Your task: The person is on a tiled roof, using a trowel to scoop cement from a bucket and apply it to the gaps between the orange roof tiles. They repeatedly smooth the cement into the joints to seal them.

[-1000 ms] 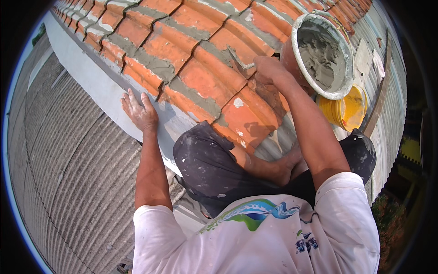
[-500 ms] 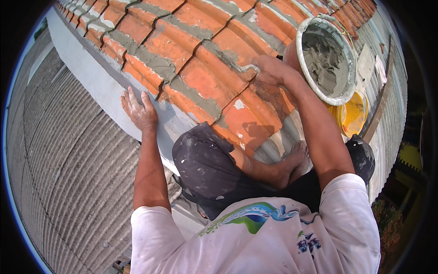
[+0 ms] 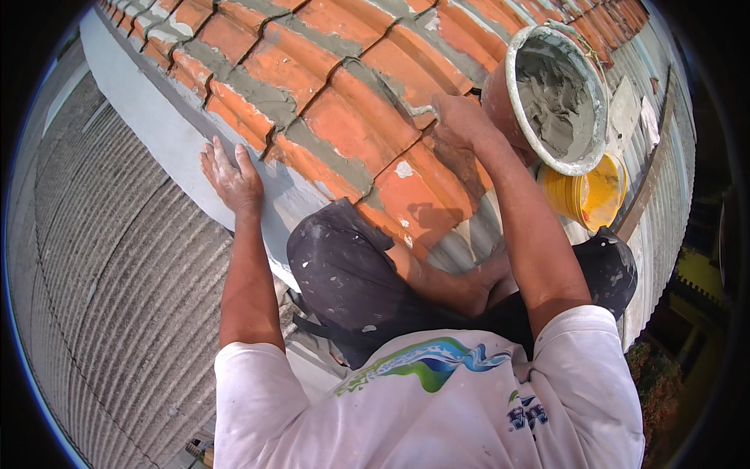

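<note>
My left hand (image 3: 231,178) lies flat, fingers spread, on the smooth grey cement band (image 3: 164,133) below the orange roof tiles (image 3: 344,133). My right hand (image 3: 457,123) is closed around a small trowel, whose blade is mostly hidden under the fist. It presses on a grey mortar joint (image 3: 383,86) between the tiles. Just right of this hand stands an orange bucket (image 3: 509,74) holding wet grey mortar (image 3: 556,94).
A yellow bucket (image 3: 587,197) sits below the mortar bucket. Grey corrugated sheeting (image 3: 101,281) slopes away on the left and more of it (image 3: 664,148) runs on the right beside a wooden strip (image 3: 650,176). My bent knees in dark, paint-spattered shorts (image 3: 344,266) rest against the tiles.
The trowel blade that showed left of my right hand is now tucked under the fist; the hand has barely shifted. My left hand has stayed flat on the cement band.
</note>
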A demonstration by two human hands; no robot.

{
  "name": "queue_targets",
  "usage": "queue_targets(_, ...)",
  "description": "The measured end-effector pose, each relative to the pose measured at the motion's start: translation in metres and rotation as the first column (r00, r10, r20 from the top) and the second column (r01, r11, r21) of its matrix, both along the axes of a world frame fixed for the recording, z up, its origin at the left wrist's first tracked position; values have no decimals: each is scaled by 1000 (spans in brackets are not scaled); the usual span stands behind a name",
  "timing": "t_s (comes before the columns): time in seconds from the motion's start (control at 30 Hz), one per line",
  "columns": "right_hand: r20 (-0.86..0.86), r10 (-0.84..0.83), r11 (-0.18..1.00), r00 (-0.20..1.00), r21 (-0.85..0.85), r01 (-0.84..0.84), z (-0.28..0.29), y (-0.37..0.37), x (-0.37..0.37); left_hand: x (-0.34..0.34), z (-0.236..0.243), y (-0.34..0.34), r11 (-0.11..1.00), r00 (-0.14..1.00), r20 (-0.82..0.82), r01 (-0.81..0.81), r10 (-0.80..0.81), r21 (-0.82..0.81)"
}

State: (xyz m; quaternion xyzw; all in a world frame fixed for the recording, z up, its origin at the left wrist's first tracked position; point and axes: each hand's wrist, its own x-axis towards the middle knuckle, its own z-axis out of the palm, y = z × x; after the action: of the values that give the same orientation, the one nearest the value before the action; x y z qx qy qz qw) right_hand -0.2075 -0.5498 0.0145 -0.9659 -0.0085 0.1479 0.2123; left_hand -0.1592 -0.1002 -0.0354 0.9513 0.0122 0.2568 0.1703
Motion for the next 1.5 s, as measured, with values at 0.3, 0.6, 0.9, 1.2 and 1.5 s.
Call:
queue_targets(0.3, -129, 29, 996, 991, -86, -40, 8, 11, -43, 2, -2, 1, 1000, 1000, 10, -5, 5, -21)
queue_targets(0.6, -100, 114, 984, 989, -129, -126, 6, 22, 7, 3, -4, 5, 1000, 1000, 19, 2, -1, -24)
queue_targets(0.9, 255, 268, 912, 929, -378, -160, 196, -75, -67, 6, -11, 9, 999, 1000, 15, -20, 20, -31)
queue_targets(1.2, 264, 83, 650, 961, -745, 149, 174, -208, -101, 8, -12, 13, 999, 999, -19, -24, 25, 44)
queue_targets(1.5, 102, 113, 769, 988, -639, -22, 104, -201, -80, 8, -12, 13, 998, 999, -33, -15, 17, 56)
